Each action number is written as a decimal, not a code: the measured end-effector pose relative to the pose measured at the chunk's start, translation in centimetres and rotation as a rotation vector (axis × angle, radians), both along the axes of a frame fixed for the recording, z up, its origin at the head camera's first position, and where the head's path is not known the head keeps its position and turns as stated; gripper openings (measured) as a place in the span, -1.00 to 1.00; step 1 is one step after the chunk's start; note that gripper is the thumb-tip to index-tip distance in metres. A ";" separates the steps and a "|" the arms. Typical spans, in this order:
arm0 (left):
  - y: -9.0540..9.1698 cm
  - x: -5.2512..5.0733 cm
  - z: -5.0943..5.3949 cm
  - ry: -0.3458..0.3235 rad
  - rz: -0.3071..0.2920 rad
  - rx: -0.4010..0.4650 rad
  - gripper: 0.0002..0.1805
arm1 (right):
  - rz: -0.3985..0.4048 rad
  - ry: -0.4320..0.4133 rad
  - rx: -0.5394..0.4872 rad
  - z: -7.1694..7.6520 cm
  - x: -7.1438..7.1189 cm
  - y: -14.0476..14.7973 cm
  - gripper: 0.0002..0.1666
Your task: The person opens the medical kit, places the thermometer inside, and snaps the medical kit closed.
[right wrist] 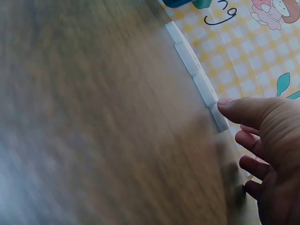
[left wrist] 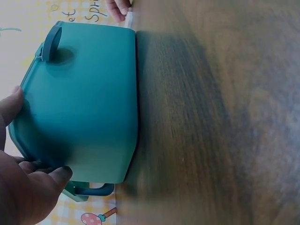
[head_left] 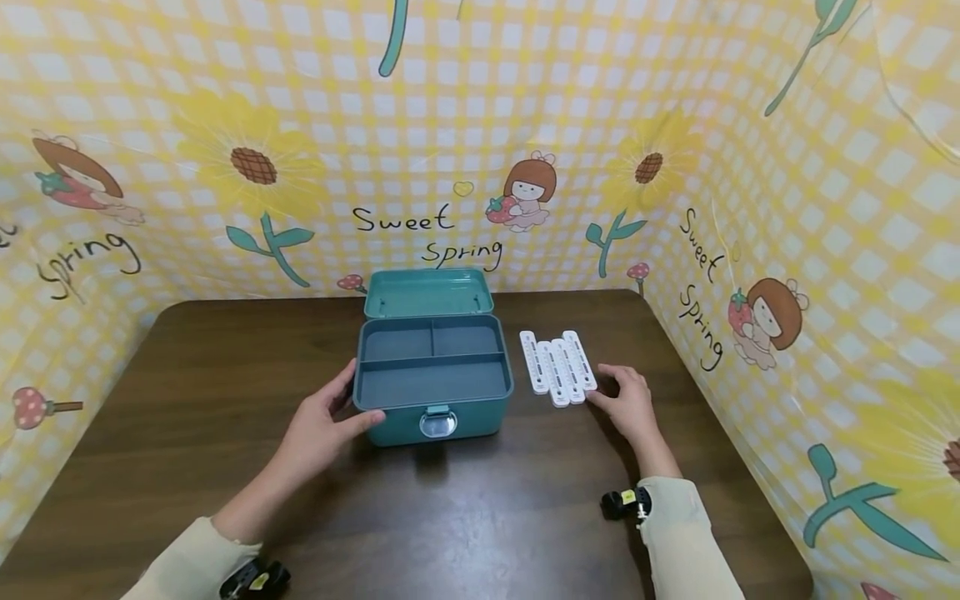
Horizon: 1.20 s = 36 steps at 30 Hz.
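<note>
Four likely light, stiff strips (head_left: 553,373) toward counter's (head_left: 225,367) right edge
Pinch ends; left hand (head_left: 324,427) grips box (head_left: 476,422), right hand (head_left: 628,407) has fingers apart.

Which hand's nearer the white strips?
Right. The right hand is at the right end of the white strips; the left hand is at the teal box's left side, across the box from them.

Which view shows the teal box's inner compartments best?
The head view: it looks down into the open teal box, so all three compartments show. The left wrist view shows only its outside; the right wrist view, a bit at the top edge. Neither shows any compartment.
</note>
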<state>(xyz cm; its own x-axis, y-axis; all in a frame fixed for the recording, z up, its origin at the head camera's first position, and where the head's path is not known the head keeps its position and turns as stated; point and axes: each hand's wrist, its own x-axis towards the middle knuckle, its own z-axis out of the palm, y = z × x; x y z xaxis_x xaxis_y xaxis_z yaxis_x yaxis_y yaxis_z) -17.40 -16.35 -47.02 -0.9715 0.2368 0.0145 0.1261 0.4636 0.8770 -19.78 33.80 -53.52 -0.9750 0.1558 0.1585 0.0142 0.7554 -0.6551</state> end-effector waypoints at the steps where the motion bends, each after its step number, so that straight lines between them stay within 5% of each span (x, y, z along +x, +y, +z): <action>1: -0.1 0.0 0.1 0.001 0.003 -0.002 0.13 | 0.001 -0.001 0.005 0.0 -0.1 -0.1 -0.31; 14: -1.0 0.4 0.4 0.004 0.026 -0.011 0.12 | 0.003 -0.018 0.087 -0.1 -1.0 -1.6 -0.33; 25: -1.5 0.5 0.5 0.014 0.041 -0.005 0.12 | -0.089 0.011 0.179 0.0 -2.3 -3.3 -0.27; 36: 0.1 -0.1 0.0 0.001 0.007 0.030 0.14 | -0.240 -0.063 0.246 0.5 -0.9 -2.6 -0.42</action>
<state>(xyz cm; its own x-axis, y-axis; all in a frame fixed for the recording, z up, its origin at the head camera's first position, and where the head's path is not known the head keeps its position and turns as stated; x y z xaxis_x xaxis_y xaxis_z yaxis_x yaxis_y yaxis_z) -17.48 -16.24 -46.99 -0.9732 0.2291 0.0222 0.1235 0.4381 0.8904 -20.63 31.17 -53.04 -0.9242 0.3465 0.1604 0.2453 0.8608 -0.4459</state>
